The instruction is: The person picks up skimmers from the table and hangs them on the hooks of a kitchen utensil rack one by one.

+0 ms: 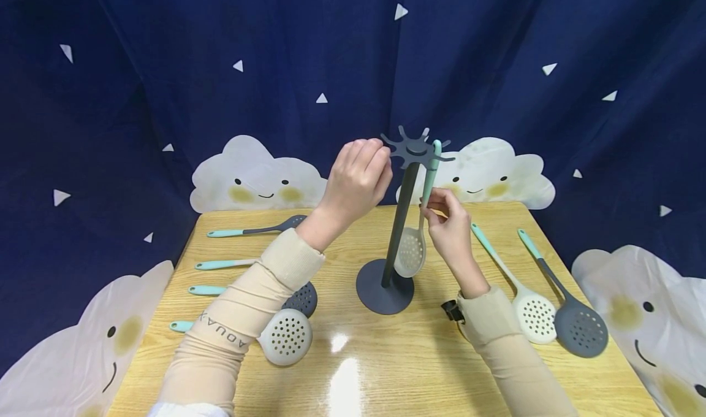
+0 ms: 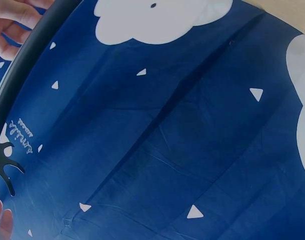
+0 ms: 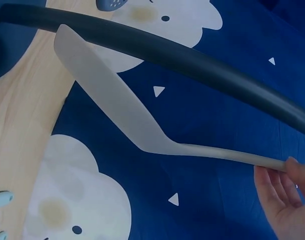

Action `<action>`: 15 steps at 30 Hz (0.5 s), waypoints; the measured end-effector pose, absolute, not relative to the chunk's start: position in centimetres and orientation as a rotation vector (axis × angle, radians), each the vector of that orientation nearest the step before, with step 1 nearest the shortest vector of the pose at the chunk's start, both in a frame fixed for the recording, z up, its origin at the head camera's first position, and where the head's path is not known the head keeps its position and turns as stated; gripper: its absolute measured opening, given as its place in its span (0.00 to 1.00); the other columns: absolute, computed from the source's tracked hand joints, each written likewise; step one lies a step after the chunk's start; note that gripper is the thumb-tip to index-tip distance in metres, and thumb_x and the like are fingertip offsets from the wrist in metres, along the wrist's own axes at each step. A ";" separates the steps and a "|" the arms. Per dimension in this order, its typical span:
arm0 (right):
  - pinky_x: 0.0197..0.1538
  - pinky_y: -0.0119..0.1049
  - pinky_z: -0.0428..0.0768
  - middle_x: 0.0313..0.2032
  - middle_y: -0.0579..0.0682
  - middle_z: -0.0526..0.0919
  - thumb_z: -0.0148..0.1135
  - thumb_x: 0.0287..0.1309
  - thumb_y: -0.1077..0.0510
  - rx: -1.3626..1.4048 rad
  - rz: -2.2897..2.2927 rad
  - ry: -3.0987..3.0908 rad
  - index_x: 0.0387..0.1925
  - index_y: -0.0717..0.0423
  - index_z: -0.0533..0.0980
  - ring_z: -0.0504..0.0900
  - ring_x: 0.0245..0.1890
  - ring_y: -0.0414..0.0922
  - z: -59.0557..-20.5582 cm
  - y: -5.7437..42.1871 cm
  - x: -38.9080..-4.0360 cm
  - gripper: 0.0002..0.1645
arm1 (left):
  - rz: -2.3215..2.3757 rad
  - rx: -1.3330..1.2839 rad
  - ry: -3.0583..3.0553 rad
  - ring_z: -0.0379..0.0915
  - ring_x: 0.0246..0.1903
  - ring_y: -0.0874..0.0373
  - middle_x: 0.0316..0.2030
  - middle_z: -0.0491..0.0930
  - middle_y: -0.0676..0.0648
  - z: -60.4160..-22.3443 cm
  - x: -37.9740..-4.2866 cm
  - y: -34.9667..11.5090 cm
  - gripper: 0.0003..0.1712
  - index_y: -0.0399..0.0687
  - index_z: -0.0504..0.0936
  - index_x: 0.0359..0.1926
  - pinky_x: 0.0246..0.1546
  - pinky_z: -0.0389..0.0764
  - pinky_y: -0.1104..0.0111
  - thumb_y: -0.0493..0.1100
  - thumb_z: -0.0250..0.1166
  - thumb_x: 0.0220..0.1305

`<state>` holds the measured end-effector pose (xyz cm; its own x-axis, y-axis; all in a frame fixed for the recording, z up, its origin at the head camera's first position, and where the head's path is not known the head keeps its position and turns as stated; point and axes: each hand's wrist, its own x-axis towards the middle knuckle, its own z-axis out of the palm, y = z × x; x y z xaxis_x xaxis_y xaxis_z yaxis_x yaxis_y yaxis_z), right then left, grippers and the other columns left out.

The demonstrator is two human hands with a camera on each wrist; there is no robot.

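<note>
A dark utensil stand [image 1: 402,221] with a round base and a ring of hooks [image 1: 416,150] stands mid-table. My right hand [image 1: 449,227] pinches the pale neck of a slotted spoon [image 1: 410,251] between thumb and fingers. Its mint handle points up, the top end right at a hook on the stand's right side. The perforated head hangs beside the pole, above the base. On the opposite side, my left hand [image 1: 361,172] is curled at the left hooks, its fingertips mostly hidden in the head view. The left wrist view catches its fingers [image 2: 1,220] close to the hooks.
On the right lie a white skimmer [image 1: 535,316] and a dark skimmer [image 1: 581,328]. At left are a dark slotted spoon [image 1: 289,222], another white skimmer [image 1: 287,337] and more mint handles [image 1: 220,264], partly under my left forearm. A blue curtain [image 1: 320,49] hangs behind the table.
</note>
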<state>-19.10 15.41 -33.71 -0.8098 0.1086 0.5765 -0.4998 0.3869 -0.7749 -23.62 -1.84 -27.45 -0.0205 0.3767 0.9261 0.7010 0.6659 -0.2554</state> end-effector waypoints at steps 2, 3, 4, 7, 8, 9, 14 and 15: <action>0.36 0.26 0.78 0.36 0.69 0.77 0.55 0.47 0.80 0.342 1.449 -2.107 0.43 0.75 0.71 0.80 0.37 0.60 -33.6 15.5 -19.0 0.17 | -0.323 -0.897 -1.635 0.70 0.33 0.48 0.33 0.75 0.40 -27.4 -23.6 -1.8 0.05 0.34 0.74 0.32 0.36 0.72 0.62 0.32 0.53 0.55; 0.36 0.25 0.78 0.36 0.69 0.77 0.55 0.47 0.80 0.346 1.454 -2.108 0.43 0.75 0.70 0.80 0.37 0.60 -33.6 15.5 -19.0 0.18 | -0.323 -0.898 -1.637 0.70 0.33 0.48 0.33 0.75 0.41 -27.4 -23.5 -1.9 0.05 0.34 0.74 0.32 0.36 0.72 0.62 0.32 0.53 0.55; 0.36 0.24 0.78 0.36 0.69 0.78 0.55 0.47 0.80 0.351 1.457 -2.111 0.44 0.75 0.70 0.80 0.37 0.61 -33.6 15.6 -19.0 0.18 | -0.322 -0.898 -1.637 0.70 0.33 0.48 0.33 0.75 0.41 -27.4 -23.5 -1.9 0.05 0.34 0.74 0.32 0.36 0.72 0.62 0.32 0.52 0.55; 0.37 0.27 0.79 0.36 0.68 0.78 0.56 0.48 0.79 0.352 1.456 -2.131 0.45 0.74 0.70 0.80 0.37 0.60 -33.6 15.7 -19.1 0.19 | -0.325 -0.899 -1.638 0.70 0.33 0.48 0.33 0.75 0.41 -27.4 -23.5 -1.9 0.05 0.34 0.74 0.32 0.37 0.72 0.62 0.32 0.52 0.56; 0.38 0.30 0.79 0.36 0.68 0.78 0.56 0.48 0.78 0.350 1.457 -2.140 0.46 0.74 0.70 0.80 0.37 0.59 -33.6 15.8 -19.1 0.19 | -0.325 -0.899 -1.638 0.70 0.33 0.48 0.33 0.75 0.41 -27.4 -23.6 -1.9 0.05 0.34 0.74 0.32 0.37 0.72 0.62 0.32 0.52 0.56; 0.40 0.34 0.79 0.37 0.68 0.78 0.56 0.48 0.78 0.353 1.461 -2.143 0.47 0.74 0.69 0.80 0.37 0.58 -33.6 15.8 -19.1 0.20 | -0.325 -0.899 -1.638 0.70 0.33 0.48 0.33 0.75 0.41 -27.4 -23.6 -1.9 0.05 0.34 0.74 0.32 0.37 0.72 0.62 0.32 0.52 0.56; 0.49 0.47 0.75 0.39 0.66 0.77 0.57 0.49 0.75 0.394 1.529 -2.097 0.52 0.71 0.66 0.78 0.38 0.46 -34.5 16.8 -19.9 0.25 | -0.327 -0.898 -1.637 0.70 0.33 0.48 0.33 0.75 0.40 -27.5 -23.6 -1.8 0.05 0.34 0.73 0.32 0.36 0.72 0.62 0.32 0.52 0.55; 0.49 0.44 0.75 0.39 0.66 0.77 0.57 0.49 0.74 0.398 1.545 -2.066 0.52 0.70 0.66 0.78 0.38 0.43 -34.9 17.1 -20.2 0.25 | -0.328 -0.898 -1.637 0.70 0.33 0.48 0.33 0.75 0.40 -27.5 -23.7 -1.8 0.05 0.34 0.73 0.32 0.36 0.72 0.62 0.32 0.52 0.55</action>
<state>-20.24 17.12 -34.93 -0.8190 0.0746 0.5689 -0.5245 0.3044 -0.7951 -23.67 -1.82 -27.52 -0.0228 0.3756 0.9265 0.7038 0.6642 -0.2520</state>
